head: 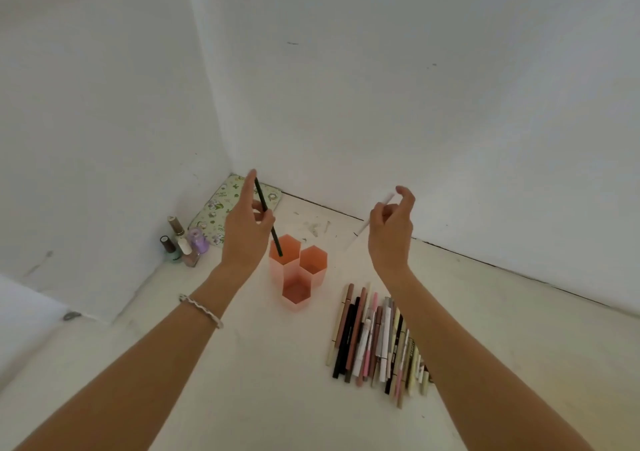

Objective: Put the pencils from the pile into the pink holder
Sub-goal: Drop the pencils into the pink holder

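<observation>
**Pencils, loose lot, with pink three-cell holder**

Head view. Setting: a pale, scuffed surface [242, 364] in a corner of white walls. Nail-polish bottles [183, 242] and a floral case [232, 208] lie left of centre, against the corner.

Holder: the pink holder [298, 270], centre frame, is three joined hexagonal cups of translucent plastic, all apparently empty but for one entering tip.

Pile: the pencil pile [377, 343], lower right of centre, lies side by side in black, brown, pink, cream and white.

Hands: the left hand [246, 229] pinches a dark pencil [268, 216] at mid-shaft, its tip dipping into the rear cup. The right hand [391, 229], right of centre, holds a white pencil [375, 216] between curled fingers, tilted.

Handling, judged: light, stiff, smooth sticks that roll easily; best pinched mid-shaft. The holder looks light and tippable.
</observation>
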Action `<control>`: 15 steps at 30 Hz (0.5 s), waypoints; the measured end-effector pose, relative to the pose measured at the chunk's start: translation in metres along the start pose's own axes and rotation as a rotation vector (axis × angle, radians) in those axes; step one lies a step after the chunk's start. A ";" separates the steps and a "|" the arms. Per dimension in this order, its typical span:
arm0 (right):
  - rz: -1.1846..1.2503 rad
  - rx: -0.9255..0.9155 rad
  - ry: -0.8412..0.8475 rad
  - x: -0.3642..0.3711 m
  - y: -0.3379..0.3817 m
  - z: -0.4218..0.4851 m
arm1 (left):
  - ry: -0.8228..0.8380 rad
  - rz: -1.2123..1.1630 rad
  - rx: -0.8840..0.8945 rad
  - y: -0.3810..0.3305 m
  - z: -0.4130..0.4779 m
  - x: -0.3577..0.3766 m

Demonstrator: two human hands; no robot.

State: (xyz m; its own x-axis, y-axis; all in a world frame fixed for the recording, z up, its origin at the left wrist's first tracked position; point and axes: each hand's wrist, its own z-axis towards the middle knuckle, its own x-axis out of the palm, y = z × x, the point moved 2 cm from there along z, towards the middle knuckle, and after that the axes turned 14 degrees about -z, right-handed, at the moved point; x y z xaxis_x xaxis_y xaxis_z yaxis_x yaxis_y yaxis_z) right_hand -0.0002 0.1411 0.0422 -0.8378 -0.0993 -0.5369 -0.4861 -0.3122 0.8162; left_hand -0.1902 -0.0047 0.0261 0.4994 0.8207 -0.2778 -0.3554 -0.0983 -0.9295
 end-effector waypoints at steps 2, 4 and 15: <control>0.021 -0.076 -0.020 0.001 0.011 -0.001 | 0.037 0.003 -0.035 0.011 -0.007 0.004; 0.045 -0.110 -0.014 0.006 0.018 -0.005 | 0.097 0.069 -0.040 0.021 -0.018 0.007; -0.092 -0.280 0.232 0.059 0.036 -0.045 | -0.127 0.009 0.071 -0.002 -0.002 -0.030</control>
State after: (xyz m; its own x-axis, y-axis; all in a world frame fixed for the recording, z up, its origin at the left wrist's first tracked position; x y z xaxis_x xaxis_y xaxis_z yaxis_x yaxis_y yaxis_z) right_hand -0.0562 0.0819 0.0306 -0.6993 -0.2606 -0.6656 -0.4432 -0.5726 0.6897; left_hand -0.2026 -0.0306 0.0357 0.3933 0.8851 -0.2489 -0.4169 -0.0696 -0.9063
